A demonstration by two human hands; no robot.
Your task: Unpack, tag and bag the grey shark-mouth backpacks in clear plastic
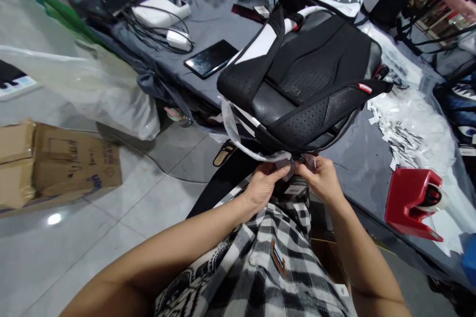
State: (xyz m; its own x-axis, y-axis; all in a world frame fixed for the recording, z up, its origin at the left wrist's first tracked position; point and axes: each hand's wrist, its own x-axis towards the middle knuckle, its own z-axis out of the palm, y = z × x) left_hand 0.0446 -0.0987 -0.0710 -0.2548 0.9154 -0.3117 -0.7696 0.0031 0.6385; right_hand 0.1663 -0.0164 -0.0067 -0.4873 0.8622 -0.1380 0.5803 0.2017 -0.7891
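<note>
A black backpack (312, 69) lies on the grey-covered table with its padded back and shoulder straps facing up. At its near edge, close to my body, both hands are working side by side. My left hand (265, 183) is closed, thumb and fingers pinching a strip of thin whitish wrapping (247, 151) that runs along the bag's left side. Just right of it, my right hand (319, 177) is closed as well, pinching similar translucent material at the bag's edge. A white label (295, 188) shows just below the hands.
A phone (210, 58) and a white adapter with cables (162, 10) lie left of the bag. To the right are a red tape dispenser (411, 203) and a pile of small white tags (403, 136). A cardboard box (74, 163) stands on the floor.
</note>
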